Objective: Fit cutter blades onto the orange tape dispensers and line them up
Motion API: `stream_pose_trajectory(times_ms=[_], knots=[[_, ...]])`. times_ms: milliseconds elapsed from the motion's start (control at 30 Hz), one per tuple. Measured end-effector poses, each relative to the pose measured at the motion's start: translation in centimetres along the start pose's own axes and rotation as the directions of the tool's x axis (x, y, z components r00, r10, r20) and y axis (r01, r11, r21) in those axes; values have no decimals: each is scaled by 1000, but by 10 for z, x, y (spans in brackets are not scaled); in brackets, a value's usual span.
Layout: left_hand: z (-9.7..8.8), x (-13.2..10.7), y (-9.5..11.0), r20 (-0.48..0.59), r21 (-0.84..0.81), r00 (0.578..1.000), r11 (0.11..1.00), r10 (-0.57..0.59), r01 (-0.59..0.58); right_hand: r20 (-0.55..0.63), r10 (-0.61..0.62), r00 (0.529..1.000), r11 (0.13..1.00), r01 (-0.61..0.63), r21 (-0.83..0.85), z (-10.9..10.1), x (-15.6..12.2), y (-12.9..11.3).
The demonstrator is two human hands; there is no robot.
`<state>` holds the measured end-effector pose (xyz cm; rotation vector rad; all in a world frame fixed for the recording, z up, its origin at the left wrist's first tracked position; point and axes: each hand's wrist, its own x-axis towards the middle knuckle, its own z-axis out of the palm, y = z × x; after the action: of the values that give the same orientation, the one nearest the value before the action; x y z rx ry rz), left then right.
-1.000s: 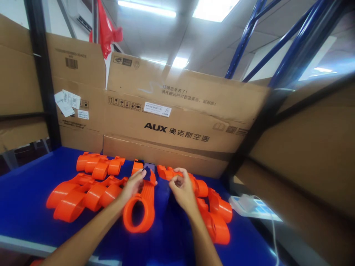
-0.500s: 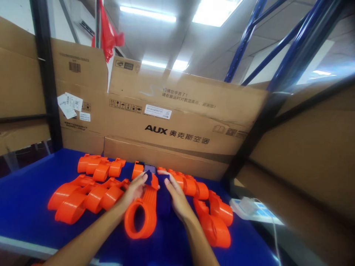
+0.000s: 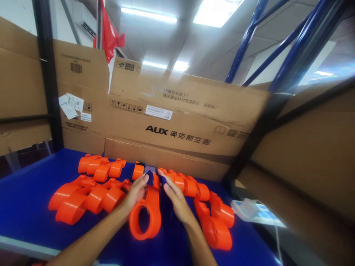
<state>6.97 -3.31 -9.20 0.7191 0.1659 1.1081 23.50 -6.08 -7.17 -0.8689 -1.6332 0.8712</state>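
Note:
My left hand (image 3: 138, 192) is closed around the upper end of an orange plastic tape dispenser (image 3: 145, 223), whose round ring hangs toward me. A small dark blue piece (image 3: 150, 178) shows at that upper end, by my left thumb. Just to the right, my right hand (image 3: 174, 194) pinches another small dark blue piece (image 3: 163, 180) between thumb and fingers, close beside the dispenser's end. Part of each grip is hidden by the fingers.
Rows of orange tape dispensers lie on the blue tabletop (image 3: 24, 184), left (image 3: 70, 207) and right (image 3: 219, 231). Behind my hands are a phone-like dark object (image 3: 150, 169) and another orange dispenser (image 3: 138, 171). A cardboard wall (image 3: 177, 122) closes the back; a white power strip (image 3: 251, 210) sits right.
The held dispenser has shifted slightly right. My right hand has drawn closer to its upper end, and the blue piece in it has turned and looks smaller.

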Motion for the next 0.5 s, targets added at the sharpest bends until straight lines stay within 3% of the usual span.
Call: stream_pose_trajectory(times_ms=[133, 267, 367, 500], knots=[[-1, 0, 4, -51, 36, 998, 999, 29, -27, -146, -18, 989, 1000, 21, 20, -2, 0, 1], [-4, 0, 6, -147, 88, 976, 985, 163, -151, -259, -81, 962, 997, 78, -21, -6, 2, 5], [-7, -1, 3, -167, 136, 952, 962, 258, -237, -229, -133, 964, 991, 121, -64, -10, 4, 7], [-7, -3, 0, -142, 216, 947, 942, 289, -256, -142, -201, 969, 974, 182, -132, -17, 4, 5]])
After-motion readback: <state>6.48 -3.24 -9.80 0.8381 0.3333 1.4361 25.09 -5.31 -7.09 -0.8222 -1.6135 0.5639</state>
